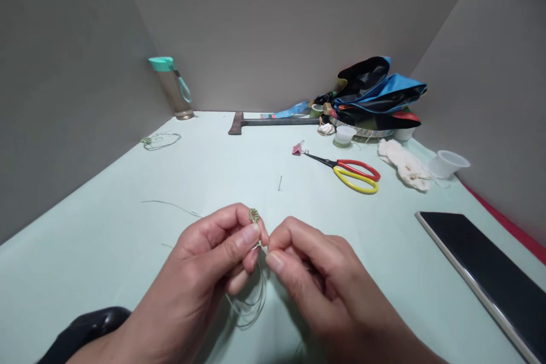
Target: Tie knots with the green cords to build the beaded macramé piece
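- The little green knotted cord piece [254, 215] was right in the middle of the head cam shot, held up between both hands, over the table.
- The left hand [200, 261] had it pinched between thumb and first finger, with the other fingers curled in underneath.
- The right hand [328, 278] was just beside it, thumb and first finger pressed together on the thin cord [259, 245] right below the knotted bit. The fingertips hid most of that spot, so it was hard to see exactly how it was gripped.
- Loose cord loops [251, 304] hung down under the hands, and a long strand [170, 206] ran off to the left across the pale green table [85, 273].
- Further back on the left lay a small coil of cord [161, 140], and a water bottle [170, 88] with a mint strap stood in the corner.
- Straight ahead was a rusty hammer [273, 122], lying flat.
- Nearer the right were red and yellow scissors [354, 173] with a pink binder clip [297, 149] at their tips.
- Over on the right sat a white rag [403, 165], a plastic cup [447, 164] on its side and a black tablet [482, 267].
- A pile of blue and black bags [375, 91] filled the back right corner.
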{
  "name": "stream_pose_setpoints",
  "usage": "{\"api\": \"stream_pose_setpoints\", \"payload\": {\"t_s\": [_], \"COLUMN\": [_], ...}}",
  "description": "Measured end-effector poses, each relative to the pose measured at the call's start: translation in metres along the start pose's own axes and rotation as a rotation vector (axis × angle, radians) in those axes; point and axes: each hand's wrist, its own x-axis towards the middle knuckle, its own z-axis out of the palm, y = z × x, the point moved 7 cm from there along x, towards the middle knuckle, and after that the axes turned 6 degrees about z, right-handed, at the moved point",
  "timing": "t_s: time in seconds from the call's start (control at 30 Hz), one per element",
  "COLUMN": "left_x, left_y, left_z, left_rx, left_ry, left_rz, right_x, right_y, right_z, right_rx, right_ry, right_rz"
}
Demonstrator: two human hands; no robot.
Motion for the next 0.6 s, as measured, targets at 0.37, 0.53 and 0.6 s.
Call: {"api": "stream_pose_setpoints", "payload": {"t_s": [0.37, 0.53, 0.6], "left_x": [0.008, 0.009, 0.008], "left_y": [0.002, 0.0, -0.001], "left_z": [0.002, 0.001, 0.002], "left_rx": [-0.012, 0.059, 0.093], "left_ry": [-0.108, -0.119, -0.136], "left_rz": [-0.029, -0.021, -0.016], "right_x": [0.006, 0.007, 0.004], "right_y": [0.014, 0.016, 0.019], "right_z": [0.0, -0.011, -0.007], "right_rx": [0.2, 0.192, 0.261], "right_ry": [-0.027, -0.006, -0.057], "right_rz": [0.091, 0.149, 0.199]}}
